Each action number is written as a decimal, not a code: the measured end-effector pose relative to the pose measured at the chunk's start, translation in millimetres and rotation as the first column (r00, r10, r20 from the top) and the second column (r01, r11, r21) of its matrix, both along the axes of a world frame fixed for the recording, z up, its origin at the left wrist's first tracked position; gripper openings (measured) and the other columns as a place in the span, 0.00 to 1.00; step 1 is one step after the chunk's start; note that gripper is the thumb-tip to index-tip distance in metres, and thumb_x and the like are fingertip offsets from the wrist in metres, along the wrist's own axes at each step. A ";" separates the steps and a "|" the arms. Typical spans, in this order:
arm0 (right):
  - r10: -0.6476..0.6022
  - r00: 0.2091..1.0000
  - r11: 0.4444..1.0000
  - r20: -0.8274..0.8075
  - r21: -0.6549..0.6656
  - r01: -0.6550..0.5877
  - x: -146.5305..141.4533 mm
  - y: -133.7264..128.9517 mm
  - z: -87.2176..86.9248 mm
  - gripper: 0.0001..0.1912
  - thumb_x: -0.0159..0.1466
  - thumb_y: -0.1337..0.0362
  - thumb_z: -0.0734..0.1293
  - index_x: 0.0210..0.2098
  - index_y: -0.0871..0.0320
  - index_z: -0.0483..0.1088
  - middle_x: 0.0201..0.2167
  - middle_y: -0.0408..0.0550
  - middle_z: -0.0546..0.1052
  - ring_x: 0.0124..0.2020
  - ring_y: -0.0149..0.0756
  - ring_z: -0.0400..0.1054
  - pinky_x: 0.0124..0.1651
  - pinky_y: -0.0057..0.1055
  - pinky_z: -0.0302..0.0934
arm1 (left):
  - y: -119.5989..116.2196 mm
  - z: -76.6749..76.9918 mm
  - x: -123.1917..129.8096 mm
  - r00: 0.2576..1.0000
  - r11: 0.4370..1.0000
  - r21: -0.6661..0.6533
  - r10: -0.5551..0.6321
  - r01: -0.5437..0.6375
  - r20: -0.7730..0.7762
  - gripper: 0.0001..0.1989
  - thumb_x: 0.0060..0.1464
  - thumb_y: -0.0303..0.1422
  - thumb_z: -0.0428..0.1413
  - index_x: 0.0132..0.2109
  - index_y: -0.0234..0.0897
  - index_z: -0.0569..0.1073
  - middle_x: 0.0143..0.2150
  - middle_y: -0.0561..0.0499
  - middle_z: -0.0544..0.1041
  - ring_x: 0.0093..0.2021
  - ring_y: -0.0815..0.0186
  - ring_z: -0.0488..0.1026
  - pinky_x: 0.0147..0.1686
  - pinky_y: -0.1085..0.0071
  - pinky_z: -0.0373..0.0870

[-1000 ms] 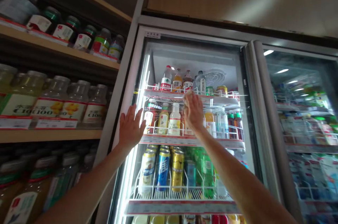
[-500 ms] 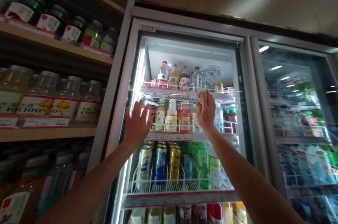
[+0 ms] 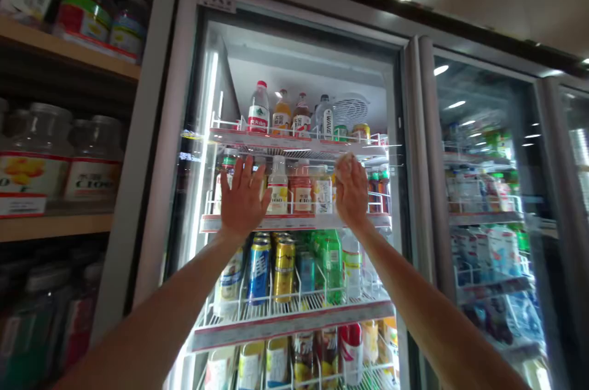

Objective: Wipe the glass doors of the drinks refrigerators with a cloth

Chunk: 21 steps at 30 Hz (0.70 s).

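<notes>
My left hand (image 3: pixel 243 200) is raised with spread fingers and a flat palm at the glass door (image 3: pixel 299 49) of a lit drinks fridge. It holds nothing, and covers part of a row of bottles behind the glass. Further right, at about the same height, my right hand (image 3: pixel 354 194) presses a crumpled whitish cloth (image 3: pixel 343 163) to the same pane. Only the cloth's upper part shows past the fingers. Whether the left palm touches the glass, I cannot tell.
Behind the pane, wire shelves carry bottles and cans, among them a blue can (image 3: pixel 258 270) and a green bottle (image 3: pixel 332 261). A wooden shelf (image 3: pixel 59 227) with bottles stands at the left. A second fridge door (image 3: pixel 488 95) is on the right, beyond a vertical metal frame (image 3: pixel 430 194).
The view has turned right, so the fridge sits further left in the picture. Against the door, both hands have shifted right and somewhat lower; the cloth stays in my right hand.
</notes>
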State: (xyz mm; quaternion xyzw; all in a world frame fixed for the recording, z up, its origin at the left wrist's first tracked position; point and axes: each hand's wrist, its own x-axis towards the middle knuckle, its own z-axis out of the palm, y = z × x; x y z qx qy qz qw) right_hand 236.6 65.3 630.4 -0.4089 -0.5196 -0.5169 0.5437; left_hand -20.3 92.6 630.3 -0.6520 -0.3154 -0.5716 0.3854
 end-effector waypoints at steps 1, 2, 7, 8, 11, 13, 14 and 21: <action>0.009 0.997 0.999 0.075 -0.040 -0.006 -10.1 -0.5 -5.0 0.25 0.64 0.67 0.54 0.61 0.57 0.55 0.65 0.52 0.54 0.67 0.42 0.42 0.65 0.48 0.46 | -0.3 0.3 0.1 1.000 1.000 -0.003 0.003 -0.003 0.001 0.25 0.59 0.39 0.46 0.61 0.36 0.59 0.67 0.40 0.52 0.67 0.53 0.45 0.63 0.47 0.39; 0.015 0.990 0.997 0.141 -0.077 -0.004 -17.4 -1.2 -9.7 0.25 0.64 0.67 0.54 0.61 0.56 0.55 0.65 0.51 0.54 0.67 0.41 0.41 0.66 0.47 0.46 | -0.5 0.6 0.2 1.000 1.000 -0.003 0.004 -0.004 0.002 0.25 0.59 0.40 0.45 0.62 0.36 0.59 0.67 0.40 0.52 0.67 0.53 0.45 0.63 0.47 0.39; -0.020 0.997 0.999 0.068 -0.044 0.023 21.4 -6.3 -17.1 0.23 0.64 0.66 0.55 0.59 0.58 0.59 0.63 0.54 0.58 0.65 0.43 0.47 0.63 0.49 0.49 | -1.3 0.6 0.8 1.000 1.000 0.001 0.007 -0.007 0.005 0.25 0.59 0.40 0.45 0.61 0.36 0.59 0.66 0.40 0.53 0.67 0.53 0.45 0.63 0.47 0.39; -0.023 0.999 1.000 -0.024 0.011 0.024 37.7 -6.3 -15.5 0.23 0.64 0.65 0.55 0.58 0.60 0.60 0.62 0.57 0.60 0.64 0.45 0.49 0.62 0.52 0.50 | -1.7 0.3 1.0 1.000 1.000 -0.002 0.015 -0.015 0.003 0.25 0.59 0.40 0.45 0.61 0.36 0.59 0.66 0.40 0.53 0.67 0.53 0.45 0.63 0.47 0.39; 0.025 0.976 0.992 -0.215 0.130 0.003 63.8 -2.5 -11.4 0.23 0.64 0.65 0.55 0.58 0.62 0.60 0.60 0.60 0.61 0.63 0.48 0.52 0.60 0.56 0.51 | -2.4 -0.3 1.6 0.999 0.999 -0.004 0.046 -0.046 0.002 0.25 0.59 0.40 0.45 0.61 0.35 0.60 0.66 0.39 0.54 0.67 0.52 0.46 0.63 0.48 0.40; 0.057 0.981 0.990 -0.184 0.139 -0.032 50.6 -0.3 -14.9 0.24 0.63 0.66 0.55 0.59 0.59 0.58 0.62 0.56 0.58 0.64 0.46 0.49 0.61 0.56 0.49 | -2.2 -0.1 1.5 0.999 0.999 0.003 0.052 -0.053 0.002 0.25 0.59 0.39 0.45 0.61 0.35 0.60 0.66 0.39 0.54 0.67 0.52 0.46 0.63 0.47 0.40; 0.069 0.991 0.991 -0.116 0.125 -0.054 36.5 -0.1 -19.0 0.25 0.63 0.67 0.55 0.60 0.57 0.57 0.64 0.54 0.56 0.65 0.45 0.47 0.62 0.56 0.49 | -1.8 0.1 1.3 0.999 0.999 0.010 0.052 -0.052 0.003 0.25 0.59 0.40 0.45 0.61 0.35 0.60 0.66 0.40 0.54 0.67 0.52 0.46 0.63 0.47 0.41; 0.064 0.957 0.997 0.282 -0.049 -0.052 -5.9 -8.2 -46.1 0.23 0.61 0.69 0.58 0.56 0.53 0.62 0.65 0.48 0.54 0.66 0.43 0.45 0.63 0.49 0.51 | 1.8 -2.2 1.4 0.999 0.997 0.066 0.036 -0.037 0.016 0.25 0.59 0.40 0.46 0.61 0.35 0.61 0.65 0.39 0.55 0.66 0.52 0.49 0.62 0.47 0.43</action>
